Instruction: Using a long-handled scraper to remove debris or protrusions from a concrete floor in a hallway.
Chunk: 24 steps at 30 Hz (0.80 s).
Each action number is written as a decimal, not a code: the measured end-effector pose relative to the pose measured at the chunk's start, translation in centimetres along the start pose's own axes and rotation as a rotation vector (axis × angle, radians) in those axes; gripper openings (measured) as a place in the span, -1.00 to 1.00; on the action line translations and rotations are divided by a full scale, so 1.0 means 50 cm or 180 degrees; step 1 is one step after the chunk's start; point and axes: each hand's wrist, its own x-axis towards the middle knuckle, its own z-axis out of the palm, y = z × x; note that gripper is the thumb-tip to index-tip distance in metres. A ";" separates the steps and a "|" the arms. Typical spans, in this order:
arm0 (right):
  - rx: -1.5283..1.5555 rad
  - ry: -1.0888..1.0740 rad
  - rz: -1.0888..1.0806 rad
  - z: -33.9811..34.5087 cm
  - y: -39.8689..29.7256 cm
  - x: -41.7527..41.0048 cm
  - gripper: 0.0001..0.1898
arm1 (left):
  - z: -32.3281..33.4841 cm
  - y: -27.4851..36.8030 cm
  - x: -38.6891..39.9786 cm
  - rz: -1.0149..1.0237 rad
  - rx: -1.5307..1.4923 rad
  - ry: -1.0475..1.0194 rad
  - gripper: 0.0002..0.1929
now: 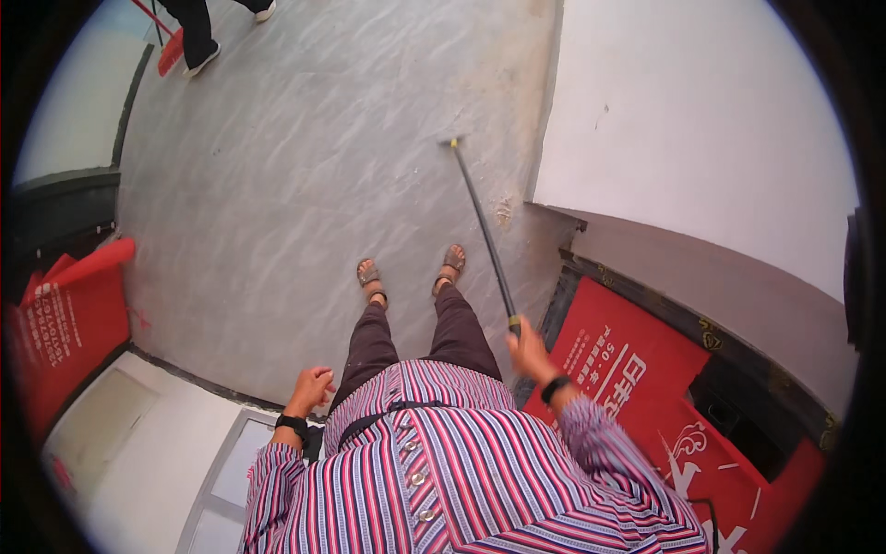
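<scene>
My right hand (531,352) grips the upper end of a long-handled floor scraper (484,225) with a dark pole and yellow bands. The pole slants away over the grey floor (277,208). At its far end, the thin scraper head (453,142) is down at the floor and slightly blurred. Pale marks and small bits show on the floor around it. My left hand (311,389) hangs beside my hip, its fingers loosely curled with nothing in them.
White walls (685,104) with a corner stand at right. Red printed protective sheeting (623,360) covers a dark-framed doorway there; more red sheeting (83,311) is at left. At the far left, another person's leg (197,34) stands by a red broom (171,52). A rough patch (504,211) marks the floor.
</scene>
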 end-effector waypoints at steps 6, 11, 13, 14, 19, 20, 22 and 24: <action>0.0273 0.0385 -0.0396 0.046 -0.009 -0.015 -0.53 | -0.013 -0.025 0.012 0.0007 0.0203 -0.0025 -0.63; 0.1109 0.0076 0.0442 0.009 -0.098 0.058 -0.56 | -0.037 0.049 0.008 0.0352 0.0450 -0.0111 -0.60; 0.0589 0.0350 0.0020 0.083 0.038 0.008 -0.52 | -0.006 0.050 0.002 0.0506 0.0267 0.0012 -0.58; 0.0436 0.0489 0.0057 0.120 0.094 -0.021 -0.50 | 0.007 0.062 0.007 0.0559 0.0288 0.0005 -0.58; 0.0903 0.0233 0.0665 0.168 0.104 -0.147 -0.50 | -0.007 0.099 0.013 0.0730 0.0751 -0.0226 -0.57; 0.0742 0.0661 0.0194 0.190 0.113 -0.124 -0.50 | -0.003 0.120 0.014 0.0750 0.0819 -0.0264 -0.57; 0.1297 0.0605 0.0578 0.211 0.103 -0.052 -0.55 | 0.028 0.205 0.016 0.1043 0.1380 -0.0509 -0.54; 0.2479 0.0113 0.0979 0.136 -0.028 -0.024 -0.61 | 0.045 0.262 0.010 0.1158 0.1633 -0.0564 -0.55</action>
